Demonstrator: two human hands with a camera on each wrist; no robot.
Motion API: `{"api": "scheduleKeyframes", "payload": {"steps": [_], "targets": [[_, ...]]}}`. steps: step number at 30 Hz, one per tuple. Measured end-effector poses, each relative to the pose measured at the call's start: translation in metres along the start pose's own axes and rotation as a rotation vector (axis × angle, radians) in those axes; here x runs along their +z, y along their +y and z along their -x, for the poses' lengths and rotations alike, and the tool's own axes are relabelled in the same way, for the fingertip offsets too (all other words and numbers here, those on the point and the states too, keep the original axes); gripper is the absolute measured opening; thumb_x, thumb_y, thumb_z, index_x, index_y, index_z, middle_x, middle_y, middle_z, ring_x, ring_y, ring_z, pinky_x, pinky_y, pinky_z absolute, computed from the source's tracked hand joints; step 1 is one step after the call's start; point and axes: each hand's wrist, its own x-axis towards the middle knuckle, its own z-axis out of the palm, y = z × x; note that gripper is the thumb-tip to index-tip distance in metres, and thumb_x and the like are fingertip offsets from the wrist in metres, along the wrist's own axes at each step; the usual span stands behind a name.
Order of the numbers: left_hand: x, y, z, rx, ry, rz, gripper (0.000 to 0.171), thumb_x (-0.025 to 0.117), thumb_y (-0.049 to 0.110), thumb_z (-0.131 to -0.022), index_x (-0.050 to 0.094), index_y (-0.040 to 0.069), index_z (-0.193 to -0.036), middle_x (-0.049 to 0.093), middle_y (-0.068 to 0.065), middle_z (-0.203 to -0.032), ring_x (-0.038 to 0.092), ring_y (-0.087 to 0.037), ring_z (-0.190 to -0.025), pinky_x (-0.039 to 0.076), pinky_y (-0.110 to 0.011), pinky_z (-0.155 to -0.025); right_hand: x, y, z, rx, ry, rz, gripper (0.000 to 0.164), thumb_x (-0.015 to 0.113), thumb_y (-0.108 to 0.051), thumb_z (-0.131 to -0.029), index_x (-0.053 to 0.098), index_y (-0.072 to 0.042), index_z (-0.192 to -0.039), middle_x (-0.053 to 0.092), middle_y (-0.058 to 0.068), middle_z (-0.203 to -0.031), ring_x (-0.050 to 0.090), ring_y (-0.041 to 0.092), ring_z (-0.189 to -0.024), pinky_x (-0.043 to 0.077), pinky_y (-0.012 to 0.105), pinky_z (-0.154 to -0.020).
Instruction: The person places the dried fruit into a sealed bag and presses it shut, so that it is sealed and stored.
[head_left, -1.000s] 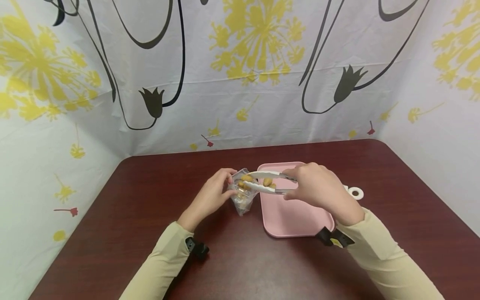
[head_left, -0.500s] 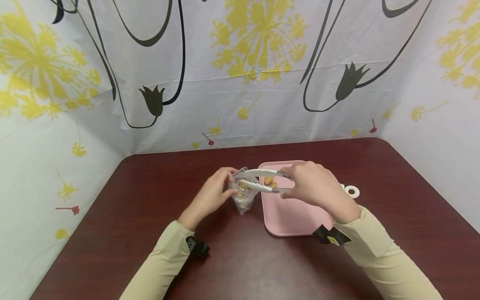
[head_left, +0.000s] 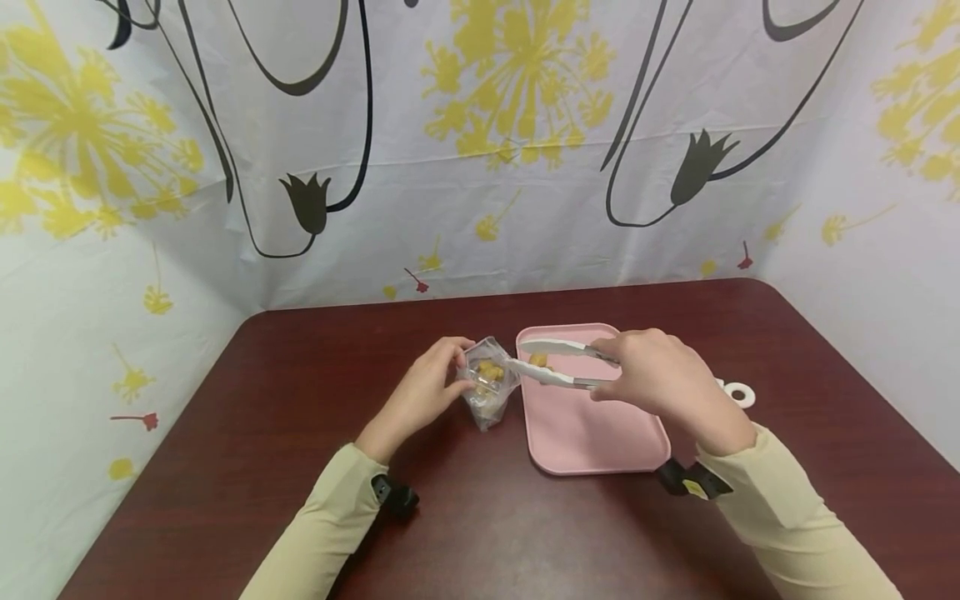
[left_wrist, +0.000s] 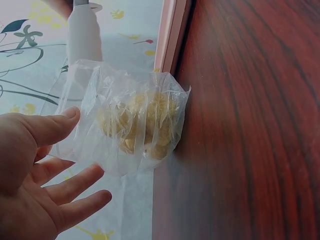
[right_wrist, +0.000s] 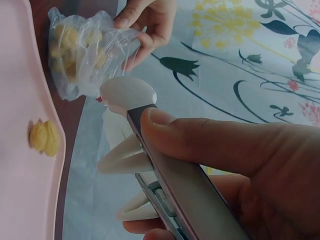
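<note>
My left hand pinches the mouth of a clear plastic bag between thumb and fingers. Several yellowish-brown lumps lie inside the bag; their kind is unclear. My right hand grips white-tipped tongs, whose tips stand apart over the left side of a pink tray. Nothing is between the tips. Lumps of the same sort sit on the tray near its edge, partly behind the tongs in the head view. A white ring shows past my right hand, at the tongs' rear end.
The bag stands just left of the tray on a dark red-brown table. A pale patterned cloth hangs behind the table and along both sides.
A lump held in the tongs over the bag has been let go into it. The tongs and right hand have since moved right, over the tray. My left hand stays put.
</note>
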Motion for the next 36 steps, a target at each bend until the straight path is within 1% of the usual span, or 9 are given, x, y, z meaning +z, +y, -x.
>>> {"api": "scheduleKeyframes", "payload": {"steps": [3,8,13,17,22,26,30,33,36], "targets": [[0.000,0.000,0.001,0.004,0.002,0.001,0.031,0.076,0.010,-0.080,0.046,0.010,-0.086,0.058,-0.004,-0.129,0.057,-0.021,-0.099,0.048,-0.034,-0.080,0.000,0.004,0.002,0.016,-0.005,-0.006,0.026,0.079,-0.029,-0.068,0.067,-0.023,-0.090,0.059,-0.007,-0.070,0.052,0.016,-0.063,0.039,0.033,-0.054],[0.000,0.001,0.001,-0.008,-0.001,0.004,0.030,0.076,0.010,-0.080,0.046,0.010,-0.087,0.058,-0.005,-0.129,0.057,-0.021,-0.101,0.049,-0.034,-0.081,0.001,0.010,0.005,0.036,-0.013,-0.003,0.030,0.079,-0.031,-0.068,0.068,-0.021,-0.094,0.060,-0.005,-0.071,0.053,0.017,-0.063,0.041,0.035,-0.055],[0.000,0.000,0.001,-0.015,-0.010,0.001,0.030,0.076,0.010,-0.081,0.047,0.010,-0.087,0.058,-0.005,-0.129,0.057,-0.021,-0.104,0.049,-0.034,-0.083,0.004,0.018,0.005,0.074,-0.044,-0.012,0.035,0.079,-0.033,-0.068,0.070,-0.018,-0.099,0.061,-0.004,-0.071,0.055,0.018,-0.066,0.043,0.037,-0.057],[0.000,0.000,0.002,-0.018,-0.014,0.002,0.030,0.076,0.010,-0.081,0.047,0.010,-0.087,0.058,-0.005,-0.129,0.057,-0.021,-0.105,0.049,-0.034,-0.083,0.008,0.023,0.004,0.100,-0.068,-0.022,0.043,0.079,-0.036,-0.067,0.071,-0.015,-0.104,0.063,-0.002,-0.075,0.057,0.020,-0.069,0.044,0.040,-0.058],[0.000,0.000,0.002,-0.017,-0.014,0.004,0.030,0.076,0.011,-0.080,0.046,0.010,-0.087,0.057,-0.005,-0.130,0.057,-0.021,-0.106,0.049,-0.035,-0.084,0.013,0.027,0.004,0.104,-0.065,-0.020,0.046,0.080,-0.037,-0.066,0.071,-0.014,-0.105,0.067,0.002,-0.079,0.060,0.023,-0.071,0.046,0.043,-0.059],[-0.001,0.000,0.002,-0.015,-0.013,0.002,0.031,0.076,0.011,-0.080,0.046,0.010,-0.087,0.057,-0.005,-0.130,0.057,-0.021,-0.106,0.048,-0.035,-0.084,0.016,0.029,0.003,0.113,-0.073,-0.019,0.044,0.081,-0.037,-0.066,0.071,-0.014,-0.102,0.067,0.002,-0.079,0.060,0.023,-0.070,0.046,0.043,-0.059],[-0.001,0.000,0.001,-0.022,-0.017,0.003,0.031,0.076,0.012,-0.081,0.046,0.010,-0.087,0.057,-0.005,-0.130,0.057,-0.021,-0.104,0.048,-0.035,-0.083,0.020,0.031,0.001,0.110,-0.082,-0.014,0.035,0.081,-0.035,-0.064,0.070,-0.017,-0.092,0.064,0.000,-0.075,0.057,0.022,-0.067,0.044,0.041,-0.056],[-0.001,0.000,0.001,-0.026,-0.020,0.002,0.030,0.076,0.012,-0.081,0.046,0.010,-0.086,0.057,-0.005,-0.130,0.057,-0.021,-0.106,0.048,-0.035,-0.086,0.023,0.032,0.000,0.103,-0.080,-0.011,0.031,0.081,-0.034,-0.063,0.068,-0.018,-0.086,0.062,-0.001,-0.072,0.057,0.022,-0.066,0.043,0.040,-0.054],[-0.001,0.001,0.000,-0.028,-0.021,0.003,0.030,0.076,0.012,-0.080,0.047,0.010,-0.086,0.057,-0.005,-0.130,0.057,-0.021,-0.109,0.048,-0.036,-0.089,0.025,0.034,-0.002,0.104,-0.078,-0.011,0.030,0.081,-0.034,-0.062,0.068,-0.018,-0.085,0.062,-0.001,-0.072,0.056,0.022,-0.065,0.042,0.040,-0.053]]}}
